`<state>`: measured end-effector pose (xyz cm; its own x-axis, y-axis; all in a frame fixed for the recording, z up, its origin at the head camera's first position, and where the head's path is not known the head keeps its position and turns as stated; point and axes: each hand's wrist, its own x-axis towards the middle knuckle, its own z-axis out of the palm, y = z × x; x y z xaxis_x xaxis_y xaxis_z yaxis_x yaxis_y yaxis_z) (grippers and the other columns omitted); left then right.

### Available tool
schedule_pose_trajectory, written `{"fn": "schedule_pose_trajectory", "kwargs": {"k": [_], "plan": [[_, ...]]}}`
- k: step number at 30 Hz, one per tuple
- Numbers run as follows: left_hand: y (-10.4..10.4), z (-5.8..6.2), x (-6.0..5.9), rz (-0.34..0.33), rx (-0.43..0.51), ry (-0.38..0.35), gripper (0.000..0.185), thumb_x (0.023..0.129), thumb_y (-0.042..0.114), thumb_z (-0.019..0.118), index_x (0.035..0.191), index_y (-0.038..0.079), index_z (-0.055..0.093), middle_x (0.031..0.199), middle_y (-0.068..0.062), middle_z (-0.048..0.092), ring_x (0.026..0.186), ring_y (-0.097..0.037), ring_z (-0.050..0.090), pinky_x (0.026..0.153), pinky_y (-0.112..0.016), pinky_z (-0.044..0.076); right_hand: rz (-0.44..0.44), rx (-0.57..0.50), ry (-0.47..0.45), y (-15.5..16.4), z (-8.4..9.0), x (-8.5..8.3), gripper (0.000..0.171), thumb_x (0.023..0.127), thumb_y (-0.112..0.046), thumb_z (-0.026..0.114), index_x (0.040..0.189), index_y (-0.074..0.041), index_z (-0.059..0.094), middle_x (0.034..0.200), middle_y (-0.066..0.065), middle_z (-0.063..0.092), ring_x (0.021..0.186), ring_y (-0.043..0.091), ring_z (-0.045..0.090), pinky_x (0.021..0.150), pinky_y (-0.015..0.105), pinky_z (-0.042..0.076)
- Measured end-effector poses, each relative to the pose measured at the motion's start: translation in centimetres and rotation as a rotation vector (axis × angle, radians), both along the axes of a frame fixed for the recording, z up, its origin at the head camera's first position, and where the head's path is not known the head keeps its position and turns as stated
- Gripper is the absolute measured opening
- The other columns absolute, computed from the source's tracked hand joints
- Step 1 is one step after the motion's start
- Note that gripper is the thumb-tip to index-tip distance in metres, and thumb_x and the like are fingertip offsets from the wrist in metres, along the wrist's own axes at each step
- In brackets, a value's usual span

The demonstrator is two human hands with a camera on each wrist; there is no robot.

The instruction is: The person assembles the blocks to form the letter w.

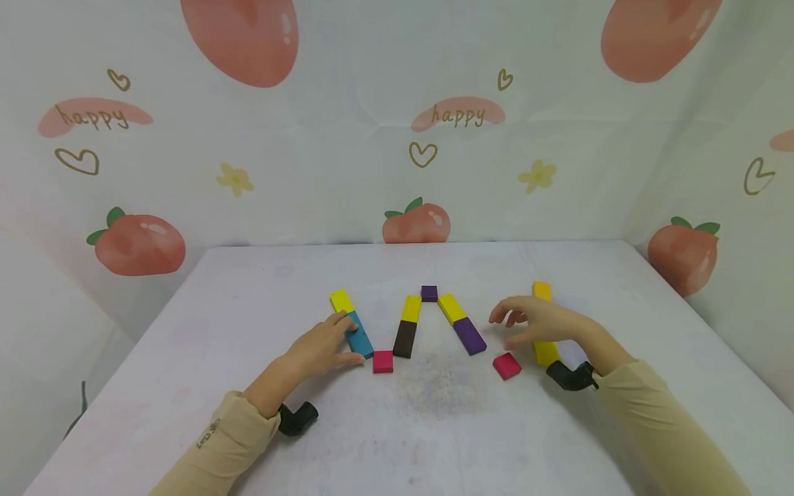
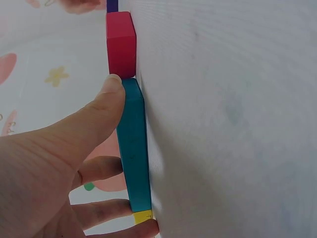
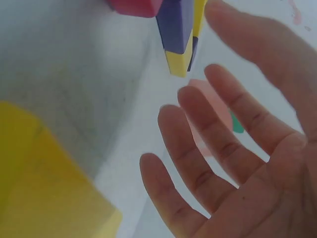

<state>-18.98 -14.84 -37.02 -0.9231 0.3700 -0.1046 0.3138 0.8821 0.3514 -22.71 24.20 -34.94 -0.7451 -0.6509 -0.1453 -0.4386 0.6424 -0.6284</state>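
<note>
A flat teal rectangular wooden block point(image 1: 360, 335) lies on the pale worktop point(image 1: 434, 413), left of centre, end to end with a yellow block point(image 1: 340, 300). The left hand point(image 1: 322, 348) rests on it, straight fingers along its far edge and thumb at its near end; no closed grip. It looks light, rigid and smooth, likely easiest pinched across its long sides. A small pink square block point(image 1: 382, 361) touches its near end. The right hand point(image 1: 540, 322) hovers open, holding nothing, above a long yellow block point(image 1: 544, 351).
</note>
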Motion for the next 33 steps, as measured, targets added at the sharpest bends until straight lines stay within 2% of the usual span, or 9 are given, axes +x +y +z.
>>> {"fn": "schedule_pose_trajectory", "kwargs": {"k": [6, 13, 21, 33], "plan": [[-0.1, 0.2, 0.0, -0.005, 0.003, 0.001, 0.060, 0.080, 0.038, 0.071, 0.126, 0.004, 0.050, 0.143, -0.024, 0.037, 0.125, -0.044, 0.045, 0.101, -0.052, 0.043, 0.041, 0.010, -0.034, 0.6, -0.2, 0.4, 0.036, 0.080, -0.023, 0.073, 0.109, -0.008, 0.059, 0.109, 0.007, 0.062, 0.099, 0.023, 0.057, 0.093, 0.048, 0.047], [0.0, 0.2, 0.0, -0.006, 0.010, 0.002, 0.060, 0.080, 0.037, 0.071, 0.126, 0.004, 0.050, 0.143, -0.024, 0.038, 0.125, -0.044, 0.045, 0.101, -0.052, 0.043, 0.037, 0.067, -0.054, 0.5, -0.3, 1.1, 0.036, 0.076, -0.029, 0.076, 0.106, -0.016, 0.061, 0.108, -0.001, 0.063, 0.101, 0.018, 0.053, 0.091, 0.039, 0.046], [-0.1, 0.0, 0.0, -0.003, 0.011, -0.003, 0.060, 0.080, 0.038, 0.071, 0.125, 0.005, 0.051, 0.144, -0.024, 0.037, 0.125, -0.044, 0.045, 0.101, -0.052, 0.043, 0.097, 0.033, -0.058, 0.4, -0.7, 1.7, 0.035, 0.076, -0.029, 0.077, 0.105, -0.016, 0.060, 0.105, -0.002, 0.063, 0.098, 0.015, 0.053, 0.087, 0.027, 0.047], [-0.1, 0.0, 0.0, -0.009, 0.001, 0.007, 0.060, 0.080, 0.038, 0.071, 0.125, 0.004, 0.051, 0.143, -0.025, 0.038, 0.125, -0.044, 0.045, 0.100, -0.053, 0.043, 0.115, 0.009, -0.091, 0.4, -0.7, 2.1, 0.033, 0.077, -0.022, 0.076, 0.104, -0.013, 0.060, 0.105, 0.001, 0.062, 0.098, 0.018, 0.053, 0.086, 0.025, 0.046]]}}
